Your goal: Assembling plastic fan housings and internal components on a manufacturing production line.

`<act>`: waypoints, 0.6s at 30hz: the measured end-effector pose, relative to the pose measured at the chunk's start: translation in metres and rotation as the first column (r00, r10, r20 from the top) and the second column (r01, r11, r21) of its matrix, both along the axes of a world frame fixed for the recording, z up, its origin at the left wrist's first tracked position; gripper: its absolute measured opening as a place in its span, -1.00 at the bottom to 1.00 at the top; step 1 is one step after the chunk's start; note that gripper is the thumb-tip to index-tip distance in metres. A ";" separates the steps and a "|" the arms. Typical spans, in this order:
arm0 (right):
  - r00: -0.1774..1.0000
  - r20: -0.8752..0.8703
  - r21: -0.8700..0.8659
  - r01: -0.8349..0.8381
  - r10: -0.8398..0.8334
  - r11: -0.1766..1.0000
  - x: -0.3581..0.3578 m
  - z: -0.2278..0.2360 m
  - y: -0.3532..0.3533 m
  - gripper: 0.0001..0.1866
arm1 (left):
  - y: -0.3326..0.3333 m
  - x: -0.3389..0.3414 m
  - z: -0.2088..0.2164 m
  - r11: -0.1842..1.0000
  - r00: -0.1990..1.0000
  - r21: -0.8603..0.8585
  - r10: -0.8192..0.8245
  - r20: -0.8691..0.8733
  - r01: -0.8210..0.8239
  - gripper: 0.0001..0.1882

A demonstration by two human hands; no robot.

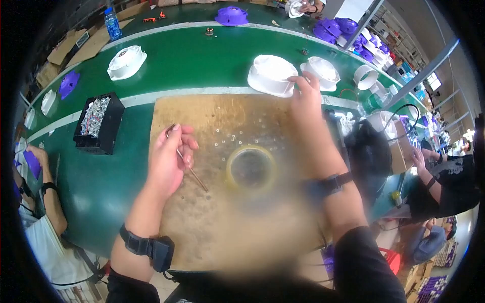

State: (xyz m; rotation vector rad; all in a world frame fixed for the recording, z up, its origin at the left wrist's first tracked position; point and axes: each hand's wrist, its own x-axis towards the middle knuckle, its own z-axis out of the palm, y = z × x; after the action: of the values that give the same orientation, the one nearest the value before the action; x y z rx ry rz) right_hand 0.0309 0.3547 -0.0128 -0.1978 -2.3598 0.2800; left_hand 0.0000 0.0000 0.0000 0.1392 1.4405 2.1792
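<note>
Left of centre, the left hand [174, 154] was curled closed around a slim brownish metal rod [196, 178], which slanted down-right out of the grip over a scuffed tan board [194, 237], near a round yellowish ring [272, 170]. Upper centre: the right hand [305, 97], fingers bent, was at the right edge of a smooth, rounded white housing [273, 76]; pinch or mere touch, could not tell.

No lettering or number can be read clearly. A clear bottle with a blue label [112, 25] stands at the far left of the bench [192, 55], and a plastic bottle with a green label [374, 102] lies at the right; the print on both is too small to make out. Pale marks on a co-worker's black shirt [458, 188] are also illegible.
</note>
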 end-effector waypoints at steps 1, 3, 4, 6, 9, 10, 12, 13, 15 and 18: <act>0.997 0.025 -0.048 0.080 -0.078 0.996 0.001 0.000 -0.002 -0.62 | 0.001 0.001 -0.001 1.000 1.000 -0.003 0.001 0.005 -0.001 -0.73; 0.987 0.053 -0.098 0.159 -0.155 0.982 0.005 0.005 -0.014 -0.65 | -0.001 0.002 0.002 1.000 1.000 -0.010 0.003 0.009 -0.003 -0.74; 0.983 0.154 -0.254 0.134 -0.097 0.958 0.007 0.013 -0.023 -0.64 | -0.002 0.001 0.002 1.000 1.000 -0.019 0.009 0.010 -0.009 -0.74; 0.952 0.307 -0.420 0.127 0.009 0.899 0.012 0.030 -0.040 -0.55 | -0.003 0.001 0.001 1.000 1.000 -0.024 0.009 0.005 -0.009 -0.75; 0.956 0.289 -0.227 0.117 -0.048 0.967 0.019 0.027 -0.044 -0.50 | -0.003 0.003 0.000 1.000 1.000 -0.027 0.010 0.013 -0.009 -0.75; 0.961 0.276 -0.269 0.110 -0.033 0.957 0.021 0.029 -0.043 -0.53 | -0.002 0.003 0.000 1.000 1.000 -0.025 0.008 0.016 -0.007 -0.75; 0.966 0.254 -0.292 0.119 -0.043 0.949 0.021 0.025 -0.037 -0.55 | -0.001 0.003 0.001 1.000 1.000 -0.027 0.000 0.016 0.001 -0.75; 0.970 0.237 -0.317 0.121 -0.045 0.941 0.021 0.024 -0.035 -0.58 | -0.001 0.003 0.002 0.999 1.000 -0.032 0.004 0.019 -0.003 -0.75; 0.967 0.253 -0.357 0.120 -0.028 0.926 0.024 0.023 -0.030 -0.58 | -0.001 0.003 0.002 0.999 1.000 -0.040 0.002 0.018 -0.002 -0.75; 0.973 0.227 -0.464 0.065 0.047 0.883 0.022 0.032 -0.036 -0.60 | -0.004 0.003 0.002 0.999 1.000 -0.040 0.006 0.010 -0.006 -0.76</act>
State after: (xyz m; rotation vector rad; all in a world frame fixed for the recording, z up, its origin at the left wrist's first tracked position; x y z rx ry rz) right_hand 0.0526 0.3183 0.0190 -0.4966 -2.4809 0.8703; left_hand 0.0032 -0.0042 0.0015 0.1096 1.4795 2.1513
